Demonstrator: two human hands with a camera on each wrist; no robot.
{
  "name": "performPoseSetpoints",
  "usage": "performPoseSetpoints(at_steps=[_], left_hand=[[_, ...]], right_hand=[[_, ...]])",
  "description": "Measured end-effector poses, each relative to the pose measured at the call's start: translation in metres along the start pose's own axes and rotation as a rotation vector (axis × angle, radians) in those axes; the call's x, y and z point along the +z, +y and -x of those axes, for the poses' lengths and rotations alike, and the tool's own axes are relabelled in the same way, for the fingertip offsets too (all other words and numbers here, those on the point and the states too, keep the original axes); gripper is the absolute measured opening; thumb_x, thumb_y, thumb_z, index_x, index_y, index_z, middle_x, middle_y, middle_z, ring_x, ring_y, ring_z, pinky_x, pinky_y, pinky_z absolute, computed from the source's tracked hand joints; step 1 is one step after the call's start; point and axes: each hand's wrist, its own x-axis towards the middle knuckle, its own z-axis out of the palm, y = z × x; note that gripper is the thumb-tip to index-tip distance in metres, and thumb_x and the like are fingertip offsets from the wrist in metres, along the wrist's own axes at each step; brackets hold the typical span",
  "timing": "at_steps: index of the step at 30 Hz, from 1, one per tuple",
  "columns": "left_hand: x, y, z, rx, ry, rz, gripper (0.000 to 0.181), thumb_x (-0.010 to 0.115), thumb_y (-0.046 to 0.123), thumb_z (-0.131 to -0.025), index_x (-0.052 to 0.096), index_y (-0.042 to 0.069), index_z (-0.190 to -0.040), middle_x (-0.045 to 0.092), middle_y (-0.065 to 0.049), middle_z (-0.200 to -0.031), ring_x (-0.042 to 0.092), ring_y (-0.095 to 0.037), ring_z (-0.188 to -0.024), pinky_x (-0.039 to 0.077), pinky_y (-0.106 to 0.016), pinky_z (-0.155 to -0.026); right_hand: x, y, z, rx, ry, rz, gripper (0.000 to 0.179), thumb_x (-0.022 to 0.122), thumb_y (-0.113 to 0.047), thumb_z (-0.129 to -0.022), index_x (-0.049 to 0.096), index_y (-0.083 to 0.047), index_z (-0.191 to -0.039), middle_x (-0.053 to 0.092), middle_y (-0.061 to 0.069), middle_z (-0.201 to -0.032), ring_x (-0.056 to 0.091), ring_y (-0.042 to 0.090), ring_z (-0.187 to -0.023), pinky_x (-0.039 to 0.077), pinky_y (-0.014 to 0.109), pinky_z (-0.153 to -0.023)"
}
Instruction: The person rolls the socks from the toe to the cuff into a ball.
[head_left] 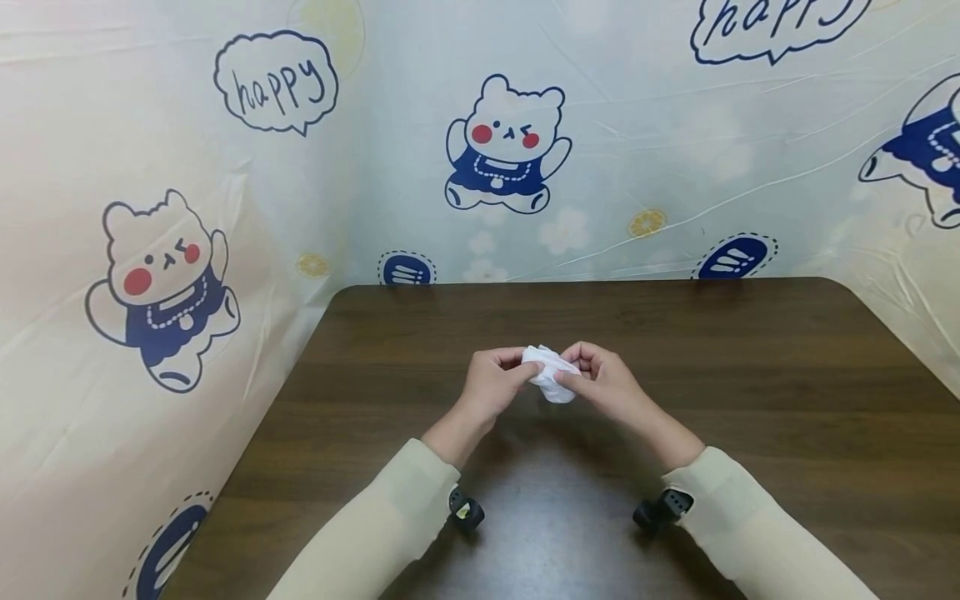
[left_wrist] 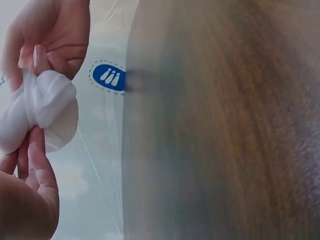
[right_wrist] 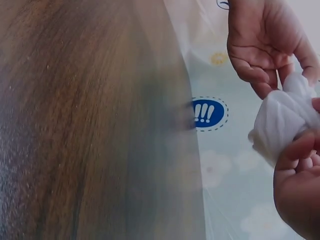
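Between my two hands, above the table, is a small white bundle of soft, wrinkled fabric (head_left: 553, 379); its exact kind cannot be told. My left hand (head_left: 489, 385) pinches its left side between thumb and fingers. On the other side, my right hand (head_left: 611, 387) grips it the same way. Seen from the left wrist, the bundle (left_wrist: 47, 102) looks twisted and gathered, with the right hand (left_wrist: 55, 37) above and the left hand (left_wrist: 30, 195) below. The right wrist view shows folds across the bundle (right_wrist: 282, 117), partly covered by the fingers.
A dark brown wooden table (head_left: 360, 467) with rounded far corners lies under my hands. Behind it and to the sides hangs a pale printed sheet (head_left: 405, 150) with cartoon bears. A small black device (head_left: 467, 510) is strapped at the left wrist, another black device (head_left: 663, 510) at the right.
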Motion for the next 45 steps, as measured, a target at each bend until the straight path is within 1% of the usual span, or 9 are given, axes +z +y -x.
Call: performPoseSetpoints(at_steps=[4,8,12,18,22,28,32,40,45], left_hand=[[-0.003,0.002,-0.004,-0.001,0.007,-0.001,0.022,0.07,0.007,-0.082,0.072,-0.003,-0.101,0.068,-0.009,-0.087,0.058,-0.016,-0.068,0.053,-0.033,-0.064],[-0.004,0.004,-0.006,0.015,0.013,0.01,0.022,0.069,0.006,-0.082,0.072,-0.005,-0.102,0.069,-0.011,-0.088,0.058,-0.013,-0.065,0.054,-0.04,-0.066],[-0.006,0.007,-0.007,0.012,-0.001,0.0,0.023,0.069,0.006,-0.082,0.071,-0.005,-0.103,0.069,-0.013,-0.093,0.059,-0.014,-0.067,0.054,-0.038,-0.066],[-0.014,0.009,-0.009,-0.03,-0.066,-0.038,0.024,0.069,0.006,-0.084,0.071,-0.004,-0.105,0.069,-0.014,-0.098,0.061,-0.018,-0.072,0.053,-0.029,-0.065],[-0.017,0.01,-0.01,-0.047,-0.117,-0.032,0.024,0.068,0.003,-0.084,0.069,-0.007,-0.105,0.068,-0.017,-0.101,0.062,-0.018,-0.074,0.054,-0.036,-0.071],[-0.017,0.012,-0.011,-0.069,-0.178,-0.016,0.024,0.066,-0.001,-0.083,0.068,-0.01,-0.105,0.068,-0.019,-0.1,0.062,-0.016,-0.073,0.054,-0.037,-0.074],[-0.018,0.014,-0.012,-0.078,-0.219,-0.025,0.025,0.066,-0.002,-0.083,0.067,-0.011,-0.106,0.067,-0.019,-0.1,0.062,-0.015,-0.073,0.054,-0.036,-0.074],[-0.026,0.017,-0.015,-0.092,-0.286,-0.105,0.028,0.067,0.002,-0.084,0.067,-0.008,-0.11,0.067,-0.017,-0.103,0.062,-0.017,-0.076,0.054,-0.031,-0.071],[-0.03,0.019,-0.017,-0.084,-0.314,-0.112,0.029,0.067,0.002,-0.084,0.066,-0.009,-0.111,0.066,-0.018,-0.104,0.062,-0.018,-0.077,0.053,-0.037,-0.076]], right_hand=[[-0.001,-0.001,0.003,-0.031,0.006,-0.01,0.018,0.066,0.005,-0.082,0.056,0.012,-0.096,0.062,0.009,-0.081,0.057,0.01,-0.064,0.048,0.021,-0.057],[0.0,0.001,0.005,-0.087,0.085,0.101,0.015,0.069,0.008,-0.077,0.059,0.006,-0.087,0.057,0.005,-0.07,0.049,0.01,-0.056,0.041,0.019,-0.05],[0.001,0.001,0.007,-0.137,0.132,0.21,0.017,0.067,0.01,-0.072,0.057,-0.001,-0.081,0.051,0.005,-0.065,0.043,0.012,-0.055,0.035,0.02,-0.048],[-0.004,0.003,0.012,-0.164,0.162,0.32,0.021,0.065,0.01,-0.069,0.054,-0.006,-0.076,0.046,0.003,-0.063,0.04,0.011,-0.055,0.032,0.022,-0.049],[-0.01,0.003,0.014,-0.186,0.173,0.404,0.022,0.065,0.009,-0.069,0.054,-0.009,-0.075,0.045,-0.001,-0.063,0.04,0.011,-0.055,0.032,0.023,-0.049],[-0.016,0.006,0.015,-0.309,0.227,0.587,0.027,0.065,0.009,-0.068,0.05,-0.012,-0.073,0.043,-0.003,-0.068,0.041,0.01,-0.059,0.033,0.024,-0.052],[-0.017,0.006,0.014,-0.367,0.26,0.653,0.028,0.066,0.01,-0.067,0.048,-0.012,-0.073,0.042,-0.003,-0.07,0.04,0.01,-0.061,0.035,0.025,-0.054],[-0.017,0.007,0.016,-0.371,0.266,0.678,0.035,0.07,0.008,-0.07,0.06,-0.005,-0.101,0.045,-0.001,-0.071,0.043,0.012,-0.06,0.038,0.027,-0.052],[-0.015,0.007,0.017,-0.428,0.269,0.631,0.031,0.069,0.009,-0.069,0.067,-0.005,-0.096,0.043,-0.005,-0.071,0.044,0.01,-0.06,0.039,0.025,-0.051]])
